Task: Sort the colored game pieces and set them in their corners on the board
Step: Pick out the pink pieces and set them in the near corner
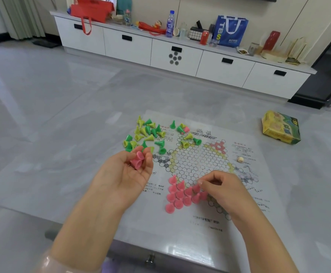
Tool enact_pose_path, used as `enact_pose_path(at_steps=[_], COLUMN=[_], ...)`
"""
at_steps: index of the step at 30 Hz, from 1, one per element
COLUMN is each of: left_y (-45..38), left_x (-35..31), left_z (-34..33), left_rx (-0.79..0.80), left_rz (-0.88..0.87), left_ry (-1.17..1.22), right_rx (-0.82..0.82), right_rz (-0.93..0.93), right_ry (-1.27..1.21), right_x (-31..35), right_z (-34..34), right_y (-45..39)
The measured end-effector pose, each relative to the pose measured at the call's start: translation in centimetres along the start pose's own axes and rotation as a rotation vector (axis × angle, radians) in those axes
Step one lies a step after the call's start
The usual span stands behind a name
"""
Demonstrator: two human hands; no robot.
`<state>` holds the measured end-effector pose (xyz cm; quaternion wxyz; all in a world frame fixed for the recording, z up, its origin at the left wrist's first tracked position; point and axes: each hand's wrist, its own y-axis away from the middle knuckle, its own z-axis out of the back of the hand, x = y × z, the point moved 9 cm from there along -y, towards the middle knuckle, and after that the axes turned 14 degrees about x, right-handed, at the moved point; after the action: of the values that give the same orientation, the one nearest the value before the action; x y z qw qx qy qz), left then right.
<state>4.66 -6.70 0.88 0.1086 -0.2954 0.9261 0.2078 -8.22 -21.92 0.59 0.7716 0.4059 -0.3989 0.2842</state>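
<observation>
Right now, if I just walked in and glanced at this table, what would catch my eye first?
Probably the block of pink pieces standing in the near corner of the board, where the right hand pinches one at the block's edge. The left hand holds a few more pink ones above the table. Beyond it, a loose heap of green and yellow pieces lies unsorted at the board's far left.
</observation>
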Motion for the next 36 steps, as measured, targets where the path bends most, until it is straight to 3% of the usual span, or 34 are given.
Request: enact_pose_path(at_steps=[23,27,32,36], left_y=[-0.1,-0.5,0.2,0.6], left_x=[0.3,0.0,-1.0,0.7], left_z=[-0.1,-0.8,-2.8,-3.7], left_rx=[0.011,0.053,0.115,0.238], left_rz=[0.006,-0.004,-0.150,-0.057], left_ry=[-0.030,-0.309,-1.025,-1.328], right_rx=[0.027,0.031,0.044,-0.049], right_rz=[0.016,0.022,0.034,0.111], right_ry=[0.034,0.040,0.034,-0.032], right_x=[0.0,0.1,0.0,0.7], right_z=[-0.2,-0.2,-0.2,0.5], right_y=[0.0,0.1,0.1,0.3])
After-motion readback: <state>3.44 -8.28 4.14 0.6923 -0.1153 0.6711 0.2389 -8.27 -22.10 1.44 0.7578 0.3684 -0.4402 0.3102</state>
